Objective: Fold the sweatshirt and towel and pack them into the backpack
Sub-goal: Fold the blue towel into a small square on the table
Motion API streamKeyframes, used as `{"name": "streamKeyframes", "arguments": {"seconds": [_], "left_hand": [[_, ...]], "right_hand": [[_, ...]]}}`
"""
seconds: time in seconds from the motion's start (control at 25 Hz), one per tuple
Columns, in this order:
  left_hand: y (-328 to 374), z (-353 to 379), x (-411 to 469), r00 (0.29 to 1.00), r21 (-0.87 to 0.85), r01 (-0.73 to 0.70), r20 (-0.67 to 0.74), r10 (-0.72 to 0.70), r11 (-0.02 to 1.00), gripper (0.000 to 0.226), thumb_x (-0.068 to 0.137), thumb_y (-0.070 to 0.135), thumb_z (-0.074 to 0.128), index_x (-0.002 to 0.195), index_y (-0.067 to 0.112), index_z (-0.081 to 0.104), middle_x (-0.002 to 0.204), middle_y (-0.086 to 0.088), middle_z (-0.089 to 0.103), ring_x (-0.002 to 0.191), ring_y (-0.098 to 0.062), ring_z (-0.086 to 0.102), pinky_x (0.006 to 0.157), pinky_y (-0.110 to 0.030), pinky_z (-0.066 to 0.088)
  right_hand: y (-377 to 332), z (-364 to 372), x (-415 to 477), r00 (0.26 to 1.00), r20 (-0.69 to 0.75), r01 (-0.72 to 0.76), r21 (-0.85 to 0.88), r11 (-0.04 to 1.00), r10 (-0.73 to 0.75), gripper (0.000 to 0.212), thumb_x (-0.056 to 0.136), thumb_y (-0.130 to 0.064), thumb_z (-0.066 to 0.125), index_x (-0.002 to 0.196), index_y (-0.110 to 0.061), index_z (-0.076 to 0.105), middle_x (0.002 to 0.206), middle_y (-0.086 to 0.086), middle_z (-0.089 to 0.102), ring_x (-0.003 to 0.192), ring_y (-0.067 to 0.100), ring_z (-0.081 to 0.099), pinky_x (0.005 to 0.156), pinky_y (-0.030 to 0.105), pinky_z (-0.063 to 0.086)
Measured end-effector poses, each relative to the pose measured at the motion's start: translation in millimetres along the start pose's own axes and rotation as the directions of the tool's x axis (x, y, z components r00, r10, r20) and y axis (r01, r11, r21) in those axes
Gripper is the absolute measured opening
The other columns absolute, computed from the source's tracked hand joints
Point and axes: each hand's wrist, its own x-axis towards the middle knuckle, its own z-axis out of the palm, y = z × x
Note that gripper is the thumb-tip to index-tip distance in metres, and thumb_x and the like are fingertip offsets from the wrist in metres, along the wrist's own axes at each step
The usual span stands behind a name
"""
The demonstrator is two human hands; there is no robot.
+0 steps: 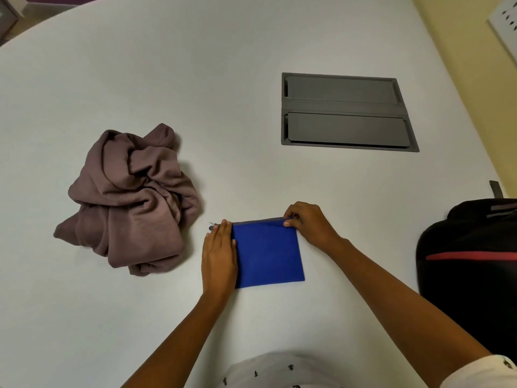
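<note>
A blue towel (268, 253) lies folded into a small flat rectangle on the white table (223, 79) in front of me. My left hand (219, 256) rests flat on its left edge, fingers together. The far right corner of the towel is pinched by my right hand (307, 222). A mauve sweatshirt (131, 203) sits crumpled in a heap to the left, apart from both hands. A black backpack (472, 264) with a red stripe stands at the right edge, partly cut off by the frame.
A grey recessed cable hatch (344, 113) with two flaps is set into the table beyond the towel. The table's curved edge runs along the right, with yellow floor past it. A white perforated panel (503, 26) shows at the top right.
</note>
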Motion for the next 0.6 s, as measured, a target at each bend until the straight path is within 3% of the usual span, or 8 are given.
{"name": "streamKeyframes", "arguments": {"seconds": [0.08,0.2,0.32,0.4,0.6], "left_hand": [[1,-13,9,0.999,-0.009,0.010,-0.043,-0.010,1.000,0.048,0.096,0.026,0.027,0.129,0.004,0.054,0.130,-0.011,0.057,0.121,-0.027,0.049,0.104,-0.036,0.038],[0,-24,25,0.999,-0.009,0.027,-0.029,-0.027,1.000,0.025,0.095,0.008,0.044,0.112,0.006,0.062,0.112,-0.008,0.061,0.104,-0.023,0.051,0.085,-0.036,0.049],[-3,-27,39,0.998,-0.027,0.057,-0.020,-0.057,0.998,0.011,0.090,-0.001,0.052,0.089,0.004,0.061,0.094,-0.008,0.060,0.085,-0.023,0.054,0.068,-0.036,0.048],[-6,-28,45,0.998,0.007,0.063,-0.012,-0.063,0.998,0.016,0.085,-0.009,0.051,0.079,0.005,0.057,0.083,-0.008,0.057,0.073,-0.024,0.054,0.059,-0.034,0.043],[-9,-33,48,0.999,0.130,0.038,0.007,-0.039,0.991,0.022,0.078,-0.018,0.044,0.076,0.002,0.052,0.074,-0.012,0.054,0.061,-0.024,0.047,0.052,-0.029,0.028]], "right_hand": [[-1,1,0,1.000,-0.021,-0.003,0.008,1.000,0.003,0.004,0.086,-0.005,0.067,0.089,-0.002,0.069,0.087,0.004,0.062,0.080,0.014,0.055,0.067,0.006,0.039],[-2,3,-3,0.997,-0.070,0.022,0.054,0.998,-0.018,0.004,0.084,-0.001,0.068,0.086,-0.004,0.069,0.086,0.005,0.064,0.078,0.014,0.057,0.069,0.006,0.041],[-3,4,-6,0.994,-0.112,0.022,0.126,0.992,-0.008,0.006,0.081,-0.001,0.071,0.087,-0.003,0.071,0.085,0.002,0.064,0.075,0.009,0.057,0.069,0.006,0.044],[-3,3,-6,0.993,-0.120,0.002,0.148,0.989,0.016,0.008,0.080,-0.003,0.074,0.088,-0.002,0.072,0.083,0.001,0.064,0.073,0.008,0.057,0.068,0.006,0.044],[-2,9,-4,0.977,-0.158,-0.120,0.155,0.981,0.145,0.016,0.075,-0.017,0.081,0.080,-0.005,0.072,0.064,-0.008,0.060,0.056,0.003,0.053,0.060,0.013,0.047]]}}
